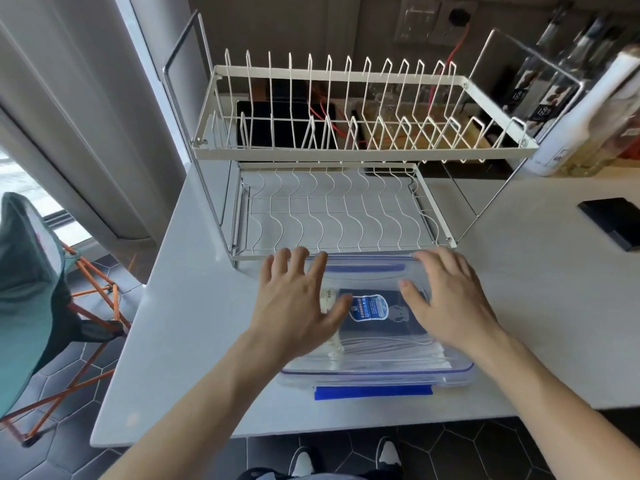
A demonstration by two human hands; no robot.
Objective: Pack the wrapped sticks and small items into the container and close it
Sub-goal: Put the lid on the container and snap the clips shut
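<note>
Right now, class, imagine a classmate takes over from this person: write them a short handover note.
Left hand: flat and open on the clear lid, grip on nothing.
Right hand: the same, pressing the lid's right side.
Container: on the white counter before the dish rack; wrapped sticks and blue packet inside.
Done: packing, lid placed.
Left: the near blue latch looks unclipped; snap the latches.

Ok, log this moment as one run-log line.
stage: closing | left hand and right hand: flat on lid | container: packed | front blue latch: unfastened
</note>
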